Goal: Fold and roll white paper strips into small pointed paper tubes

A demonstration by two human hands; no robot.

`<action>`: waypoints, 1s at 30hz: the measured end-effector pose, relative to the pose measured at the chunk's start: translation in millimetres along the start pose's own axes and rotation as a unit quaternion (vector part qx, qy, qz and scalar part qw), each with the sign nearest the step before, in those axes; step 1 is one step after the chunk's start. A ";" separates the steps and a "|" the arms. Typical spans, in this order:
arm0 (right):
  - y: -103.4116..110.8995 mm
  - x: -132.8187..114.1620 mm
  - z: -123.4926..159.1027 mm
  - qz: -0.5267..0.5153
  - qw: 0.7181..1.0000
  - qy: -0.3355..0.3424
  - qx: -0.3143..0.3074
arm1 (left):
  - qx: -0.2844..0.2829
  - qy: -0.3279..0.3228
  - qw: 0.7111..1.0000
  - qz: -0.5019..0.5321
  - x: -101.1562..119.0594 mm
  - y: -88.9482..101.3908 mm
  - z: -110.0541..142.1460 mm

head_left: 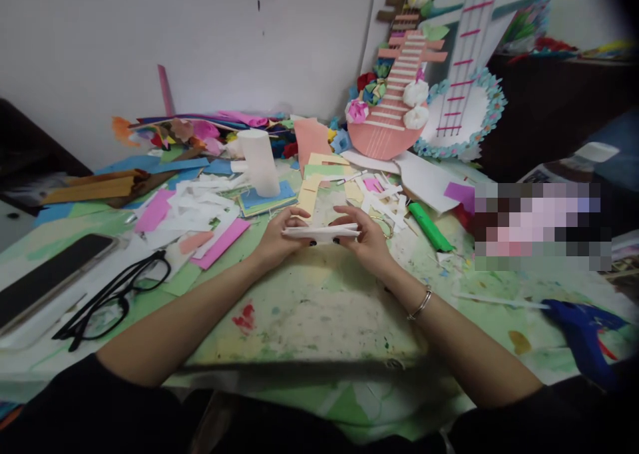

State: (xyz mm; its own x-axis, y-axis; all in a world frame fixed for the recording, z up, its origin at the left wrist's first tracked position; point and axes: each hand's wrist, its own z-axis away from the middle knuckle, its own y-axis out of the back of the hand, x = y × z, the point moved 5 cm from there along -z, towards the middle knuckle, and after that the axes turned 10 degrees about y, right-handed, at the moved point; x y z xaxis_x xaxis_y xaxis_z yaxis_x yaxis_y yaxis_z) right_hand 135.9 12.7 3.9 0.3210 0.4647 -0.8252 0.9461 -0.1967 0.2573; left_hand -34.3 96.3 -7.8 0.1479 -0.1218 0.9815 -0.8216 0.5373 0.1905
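Fingers (298, 212) of both hands grip a thin piece of folded white paper (322, 231), held level between them just above the desk (329, 307). The left hand (279, 241) has its left end and the right hand (372, 244) its right end, thumbs on the near side. A bracelet (422, 304) circles the right wrist. Just beyond the left fingers, a white roll (258, 164) stands upright on blue and green sheets (284, 193). Just beyond the right fingers lies a heap of white strips (397, 204), with a green stick (430, 227) to its right. Left of the fingers are paper scraps (197, 204) and a pink strip (219, 243); farther left and nearer the body, black glasses (124, 287) and a phone (54, 274). Well to the right of the fingers lies a blue glue gun (584, 334). Far beyond them, to the right, a pink paper guitar (389, 124) and a white one (456, 111) stand upright.
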 end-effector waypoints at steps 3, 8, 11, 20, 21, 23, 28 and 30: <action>-0.9 9.2 2.2 0.020 1.000 -0.016 -0.017 | 0.009 -0.008 1.000 0.000 -4.0 4.0 -4.7; 0.1 18.5 5.3 0.038 0.999 -0.024 -0.005 | 0.012 -0.042 0.999 -0.024 -2.0 4.2 -2.5; -2.4 12.8 6.0 0.016 1.000 0.008 -0.012 | 0.006 -0.097 0.993 -0.069 7.5 -0.3 4.9; -2.8 -2.2 4.7 0.118 0.986 0.116 -0.034 | 0.092 -0.160 0.978 -0.100 15.4 2.6 11.8; -3.0 -3.7 4.4 0.138 0.981 0.131 -0.037 | 0.102 -0.156 0.977 -0.100 13.8 2.9 10.9; -3.2 -5.8 4.0 0.168 0.973 0.151 -0.041 | 0.112 -0.144 0.979 -0.094 10.2 2.9 8.8; -3.5 -9.2 5.0 0.192 0.962 0.187 -0.043 | 0.106 -0.137 0.983 -0.056 5.2 2.4 4.9; -4.5 -9.7 5.9 0.184 0.960 0.206 -0.051 | 0.094 -0.145 0.984 -0.046 7.1 2.1 5.6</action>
State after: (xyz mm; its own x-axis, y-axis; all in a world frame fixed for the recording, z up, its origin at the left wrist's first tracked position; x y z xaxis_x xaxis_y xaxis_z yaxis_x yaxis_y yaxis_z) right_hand 128.3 4.0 7.8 0.6043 0.6864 -0.4046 0.7575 -0.3373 0.5590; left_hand -38.0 91.9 -0.5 0.0853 -0.4092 0.9085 -0.9034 0.3529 0.2437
